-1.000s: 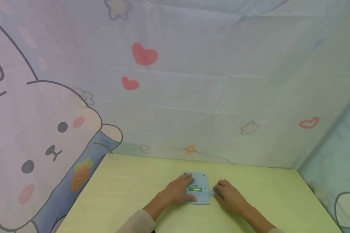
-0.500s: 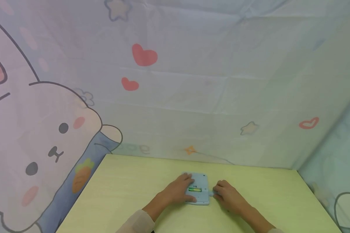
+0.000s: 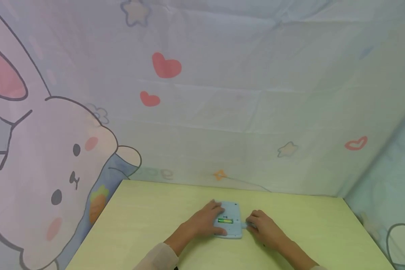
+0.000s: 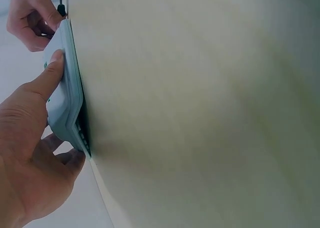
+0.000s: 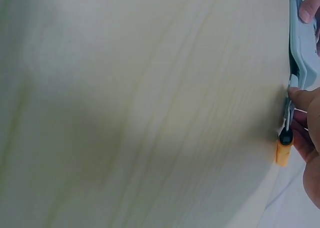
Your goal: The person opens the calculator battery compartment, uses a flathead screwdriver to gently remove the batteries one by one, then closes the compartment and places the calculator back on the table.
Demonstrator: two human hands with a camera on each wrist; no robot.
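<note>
A light blue calculator [image 3: 234, 210] lies back side up on the table, with a green battery [image 3: 225, 221] showing in its open compartment. My left hand [image 3: 204, 221] grips its left part, the thumb on the near end and the fingers toward the far end. Small keys show under the raised edge in the left wrist view. At the calculator's right side, my right hand [image 3: 264, 228] pinches a small light blue piece [image 3: 244, 225], apparently the battery cover. Beside those fingers in the right wrist view is a slim metal, black and orange object [image 5: 283, 153], partly hidden by the hand.
The pale yellow table [image 3: 148, 210] reaches back to a hanging cloth [image 3: 202, 142] printed with hearts, stars and a rabbit. Another cloth [image 3: 398, 187] hangs along the right side.
Both hands stay nearly still at the calculator. On the left, the printed rabbit on the cloth shifts and narrows toward the right.
</note>
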